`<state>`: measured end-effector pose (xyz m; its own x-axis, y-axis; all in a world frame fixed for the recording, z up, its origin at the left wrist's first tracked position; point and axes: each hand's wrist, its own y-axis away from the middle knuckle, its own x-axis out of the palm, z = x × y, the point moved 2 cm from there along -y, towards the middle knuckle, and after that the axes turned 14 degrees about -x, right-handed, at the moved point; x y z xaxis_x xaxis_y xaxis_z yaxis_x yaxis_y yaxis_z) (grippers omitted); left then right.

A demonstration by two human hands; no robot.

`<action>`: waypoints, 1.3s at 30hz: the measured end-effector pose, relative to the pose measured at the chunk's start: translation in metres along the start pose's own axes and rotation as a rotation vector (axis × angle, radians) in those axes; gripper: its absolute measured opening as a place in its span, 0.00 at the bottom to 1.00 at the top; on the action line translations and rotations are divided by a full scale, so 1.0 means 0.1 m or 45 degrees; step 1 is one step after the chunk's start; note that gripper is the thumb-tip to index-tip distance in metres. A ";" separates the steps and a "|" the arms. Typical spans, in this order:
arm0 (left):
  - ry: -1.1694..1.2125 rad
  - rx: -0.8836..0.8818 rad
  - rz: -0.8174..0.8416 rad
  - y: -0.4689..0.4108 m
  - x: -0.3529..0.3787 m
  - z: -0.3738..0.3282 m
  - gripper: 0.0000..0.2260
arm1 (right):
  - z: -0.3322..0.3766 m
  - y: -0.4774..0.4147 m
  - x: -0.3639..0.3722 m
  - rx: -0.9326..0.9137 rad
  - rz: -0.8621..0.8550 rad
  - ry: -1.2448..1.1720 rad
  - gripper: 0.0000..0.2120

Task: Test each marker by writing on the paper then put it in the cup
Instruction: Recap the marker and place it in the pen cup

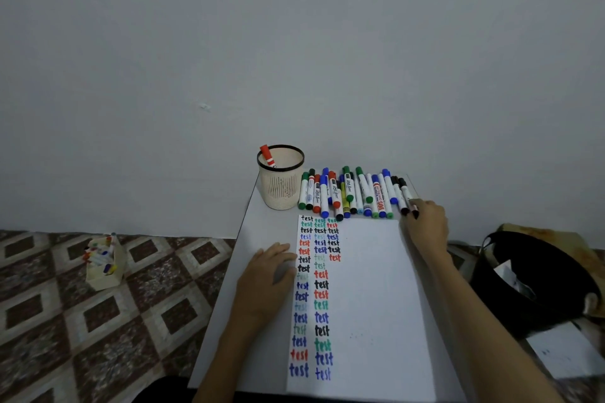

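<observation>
Paper point(366, 288), a smooth white sheet, lies beside our left hand point(271, 275), which presses flat on its edge, fingers straight. Risk, we judge: should that hand lift, the sheet slides under writing. Cup point(281, 190), round beige slotted plastic, stands ahead of that hand. Markers point(347, 193), glossy cylinders, lie rowed left of our right hand point(427, 222), which pinches the end black marker point(406, 195); pulling may roll neighbours.
</observation>
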<state>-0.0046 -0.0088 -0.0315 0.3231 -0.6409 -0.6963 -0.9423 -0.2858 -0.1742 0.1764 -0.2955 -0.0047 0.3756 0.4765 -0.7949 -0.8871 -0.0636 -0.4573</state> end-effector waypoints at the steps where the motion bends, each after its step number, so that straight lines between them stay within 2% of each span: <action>1: 0.004 0.001 0.001 0.01 -0.01 -0.01 0.29 | -0.03 0.00 0.02 0.010 -0.029 -0.015 0.13; 6: 0.022 0.018 -0.006 0.02 -0.03 -0.03 0.30 | -0.08 0.04 0.00 0.050 -0.202 -0.144 0.11; 9: 0.008 0.025 -0.013 0.02 -0.04 -0.04 0.30 | 0.01 0.11 -0.12 0.096 -0.456 -0.255 0.10; 12: 0.011 0.024 -0.012 0.03 -0.05 -0.06 0.31 | 0.17 0.21 -0.25 -0.024 -0.749 -0.398 0.10; 14: 0.005 0.012 0.001 0.03 -0.04 -0.07 0.32 | 0.33 0.31 -0.35 -0.076 -0.881 -0.605 0.11; 16: 0.037 -0.036 -0.017 0.04 -0.03 -0.09 0.31 | 0.53 0.45 -0.43 -0.025 -0.924 -0.970 0.11; 19: 0.098 -0.055 -0.085 0.08 -0.06 -0.15 0.30 | 0.83 0.70 -0.45 0.135 -0.711 -1.484 0.08; 22: 0.132 0.042 -0.063 0.14 -0.09 -0.25 0.31 | 1.06 0.96 -0.36 0.180 -0.318 -1.719 0.08; 25: 0.109 0.130 0.030 0.20 -0.08 -0.33 0.30 | 1.24 1.16 -0.28 0.175 -0.106 -1.891 0.10; 29: 0.037 0.179 0.071 0.23 -0.04 -0.33 0.22 | 1.41 1.30 -0.20 0.217 0.079 -1.983 0.11; 33: 0.053 0.210 0.116 0.27 -0.04 -0.34 0.22 | 1.49 1.40 -0.09 0.205 0.353 -1.933 0.15; 36: 0.025 0.237 0.140 0.27 -0.04 -0.34 0.20 | 1.47 1.41 -0.05 0.207 0.347 -1.901 0.13; 39: 0.009 0.314 0.122 0.26 -0.05 -0.32 0.22 | 1.45 1.41 -0.02 0.196 0.345 -1.899 0.15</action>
<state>-0.0277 -0.0355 -0.0105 0.2311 -0.6618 -0.7132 -0.9611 -0.0415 -0.2729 0.0114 -0.1779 -0.0094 -0.3193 0.8943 0.3134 -0.9365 -0.2472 -0.2487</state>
